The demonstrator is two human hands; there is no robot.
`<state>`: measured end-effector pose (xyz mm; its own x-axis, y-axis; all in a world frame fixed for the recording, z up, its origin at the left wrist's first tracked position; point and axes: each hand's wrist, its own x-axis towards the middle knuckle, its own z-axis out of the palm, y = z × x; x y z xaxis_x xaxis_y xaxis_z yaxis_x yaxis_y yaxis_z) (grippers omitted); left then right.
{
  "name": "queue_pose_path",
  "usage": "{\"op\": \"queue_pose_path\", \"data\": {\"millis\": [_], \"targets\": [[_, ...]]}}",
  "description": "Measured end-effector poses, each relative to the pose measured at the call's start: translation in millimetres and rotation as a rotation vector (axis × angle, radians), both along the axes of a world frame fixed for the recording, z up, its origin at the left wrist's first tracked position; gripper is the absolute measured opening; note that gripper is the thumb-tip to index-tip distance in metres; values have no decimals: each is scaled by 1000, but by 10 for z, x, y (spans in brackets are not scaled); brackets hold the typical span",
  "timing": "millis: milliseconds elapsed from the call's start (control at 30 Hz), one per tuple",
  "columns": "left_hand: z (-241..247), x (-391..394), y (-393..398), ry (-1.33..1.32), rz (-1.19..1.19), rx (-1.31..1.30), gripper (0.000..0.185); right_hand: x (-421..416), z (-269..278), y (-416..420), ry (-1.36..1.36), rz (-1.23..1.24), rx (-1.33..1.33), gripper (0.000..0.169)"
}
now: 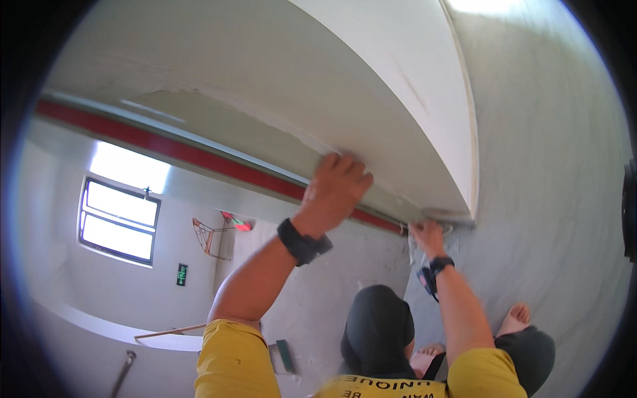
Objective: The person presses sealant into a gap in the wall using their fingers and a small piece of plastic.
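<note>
My left hand lies across a long red strip with a pale edge, which runs along a plastered wall surface. Its fingers are bent against the plaster, and its thumb is by the strip. Low down, near the strip's end, my right hand has its fingers bent together at the wall's foot. Whitish, cord-like material shows beside those fingers; whether they grip it is unclear. An uneven plaster edge runs parallel to the strip. Both wrists wear black bands.
Grey floor extends to the right, with my bare feet on it. My bent knee is below the hands. Beyond stand a chair, a window, a green sign and a wooden stick. A flat green-edged object lies lower left.
</note>
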<state>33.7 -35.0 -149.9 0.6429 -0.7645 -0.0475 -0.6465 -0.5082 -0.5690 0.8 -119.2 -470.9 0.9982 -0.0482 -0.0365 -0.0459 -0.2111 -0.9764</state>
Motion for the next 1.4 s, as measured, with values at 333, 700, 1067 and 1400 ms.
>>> {"op": "queue_pose_path", "data": {"millis": [333,700,1067,1400], "targets": [[14,-278,-34,139,-24,-300,12,119,-166,-308,-53,342,-79,11],[1082,3,287,-759,-132,-558,21,508,256,-1133,81,977,-568,13],[1232,-243,445,-364,-36,-508,19,111,2261,-2043,449,1062,-337,24],[2459,-875,141,306,337,-941,28,-290,4366,-1118,273,645,422,19]]}}
